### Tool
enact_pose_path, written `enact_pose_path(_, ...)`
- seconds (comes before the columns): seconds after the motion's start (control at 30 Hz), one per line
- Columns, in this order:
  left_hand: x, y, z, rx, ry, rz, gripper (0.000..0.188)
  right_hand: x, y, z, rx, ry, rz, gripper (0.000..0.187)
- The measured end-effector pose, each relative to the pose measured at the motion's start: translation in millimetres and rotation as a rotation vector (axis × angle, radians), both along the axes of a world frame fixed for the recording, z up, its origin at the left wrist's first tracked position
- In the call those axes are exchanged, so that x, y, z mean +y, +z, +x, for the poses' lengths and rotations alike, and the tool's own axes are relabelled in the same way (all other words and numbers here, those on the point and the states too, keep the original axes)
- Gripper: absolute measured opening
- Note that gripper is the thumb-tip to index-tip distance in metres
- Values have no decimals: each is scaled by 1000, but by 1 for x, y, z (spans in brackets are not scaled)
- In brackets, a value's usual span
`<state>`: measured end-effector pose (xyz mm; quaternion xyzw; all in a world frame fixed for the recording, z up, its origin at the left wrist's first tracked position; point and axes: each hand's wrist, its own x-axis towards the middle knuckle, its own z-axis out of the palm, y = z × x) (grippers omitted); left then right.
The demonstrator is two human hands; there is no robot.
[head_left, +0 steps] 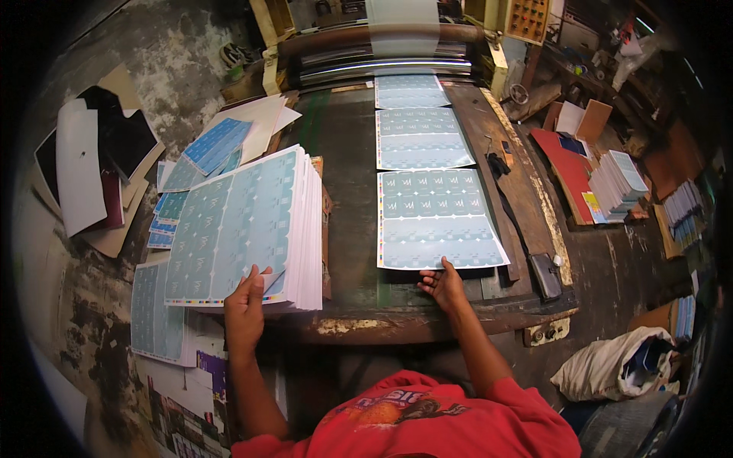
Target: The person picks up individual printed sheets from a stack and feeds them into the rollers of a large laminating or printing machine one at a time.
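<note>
A thick stack of pale blue-green printed sheets (pixel 229 221) stands at the left side of the machine's feed table. My left hand (pixel 246 305) is at its near edge, thumb and fingers closed on the top sheet, whose near right corner is curled up. On the table's middle, a printed sheet (pixel 435 229) of the same kind lies flat. Its near edge is between the thumb and fingers of my right hand (pixel 444 288). Two more sheets lie in line beyond it, a middle sheet (pixel 421 137) and a far sheet (pixel 411 90) that reaches the rollers (pixel 336 70).
A dark phone-like case (pixel 545 276) and a strap lie along the table's right edge. Loose blue sheets (pixel 217 145) are behind the stack. Further right, more stacked sheets (pixel 617 183) stand by a red board (pixel 561 172). A white sack (pixel 611 362) sits at lower right.
</note>
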<state>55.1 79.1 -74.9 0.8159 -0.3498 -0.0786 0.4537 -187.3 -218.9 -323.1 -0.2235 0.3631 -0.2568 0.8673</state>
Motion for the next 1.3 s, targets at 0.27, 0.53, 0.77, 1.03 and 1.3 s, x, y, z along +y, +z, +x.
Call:
enact_pose_path(0.27, -7, 1, 1, 345, 420, -832, 43, -4, -3, 20, 139, -211, -76, 44)
enact_pose_path(0.53, -5, 10, -58, -253, -469, -54, 22, 61, 131, -6, -418, 405, -300, 70)
enact_pose_path(0.77, -7, 13, -59, -476, -466, 44, 42, 74, 83, -36, -82, 269, -26, 35)
enact_pose_path(1.03, 15, 19, -5, -322, -258, 13, 61, 133, 12, -104, 82, 248, 83, 43)
enact_pose_path(1.3, 16, -9, 23, -87, -215, -65, 42, 133, 9, -111, 48, 184, 110, 56)
